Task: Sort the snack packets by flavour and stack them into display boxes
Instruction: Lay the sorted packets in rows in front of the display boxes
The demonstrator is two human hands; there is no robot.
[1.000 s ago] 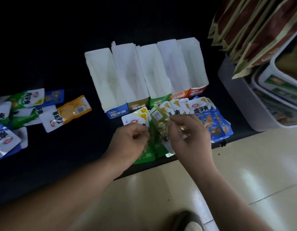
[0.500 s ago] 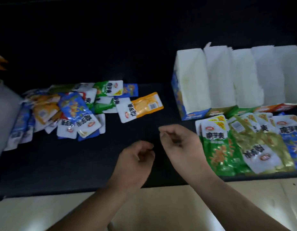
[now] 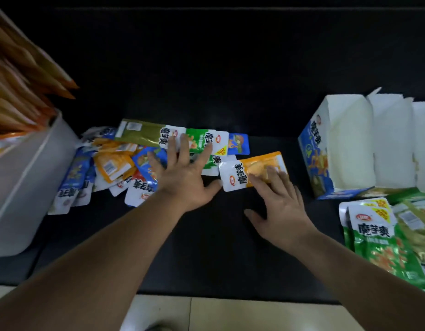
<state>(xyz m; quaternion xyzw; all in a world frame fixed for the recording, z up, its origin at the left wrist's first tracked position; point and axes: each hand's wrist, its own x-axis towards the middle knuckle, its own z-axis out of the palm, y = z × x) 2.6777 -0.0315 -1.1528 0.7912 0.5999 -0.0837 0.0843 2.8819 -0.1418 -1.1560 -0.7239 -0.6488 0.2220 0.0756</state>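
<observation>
While both hands lie flat on loose stock, nothing is lifted yet.

- **Mixed pile of snack packets** (image 3: 116, 163): at 9 o'clock on the black tabletop (image 3: 206, 247). Blue, orange, green and olive packets overlap, and some lie face down.
- **Left hand** (image 3: 182, 177): fingers straight and spread, pressing the pile's 3 o'clock edge, with the tips on a green packet (image 3: 217, 139). It grips nothing.
- **Right hand** (image 3: 283, 211): fingers straight, tips resting on an orange packet (image 3: 240, 175) that lies just beside the pile. No pinch has formed.
- **Display boxes** (image 3: 345, 144): a white-lined row at 3 o'clock, the nearest one blue-sided. Their contents cannot be told.
- **Sorted green packets** (image 3: 373, 244): at 4 o'clock, in front of the boxes.

Hazards, as judged:
- Glossy film will probably slide rather than lift, so a flat press may shove the orange packet under the pile's edge.
- The spread left hand may drag several flavours along together.
- Face-down packets show only their back labels, which invites a wrong flavour call.
- In the dim light the olive packet (image 3: 142, 133) and the green ones are easy to confuse.
- Only the blue box front reads clearly, so a packet may go into the wrong box.
</observation>
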